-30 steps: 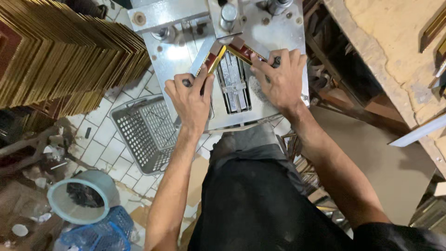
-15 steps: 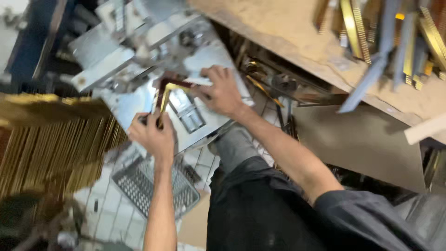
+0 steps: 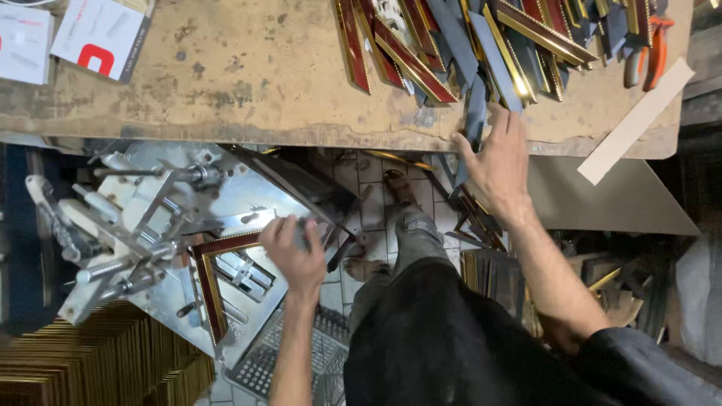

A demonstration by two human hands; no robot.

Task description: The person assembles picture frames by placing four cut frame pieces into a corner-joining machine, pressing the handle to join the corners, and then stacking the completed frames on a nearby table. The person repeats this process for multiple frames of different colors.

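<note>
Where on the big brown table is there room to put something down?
The workbench is bare across its middle, between the white cards at the far left and the heap of frame strips. It is crowded under that heap, where the right hand reaches. The metal joining machine is full too: the left hand presses a frame corner there.

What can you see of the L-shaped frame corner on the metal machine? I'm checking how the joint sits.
The dark red, gold-edged L-shaped frame corner lies flat on the shiny metal joining machine. Two moulding strips meet at a mitred corner near the clamp; one runs toward the left hand, which rests on its end, the other toward the machine's near edge. It looks like lacquered wood. Whether the joint is tight is too small to tell.
</note>
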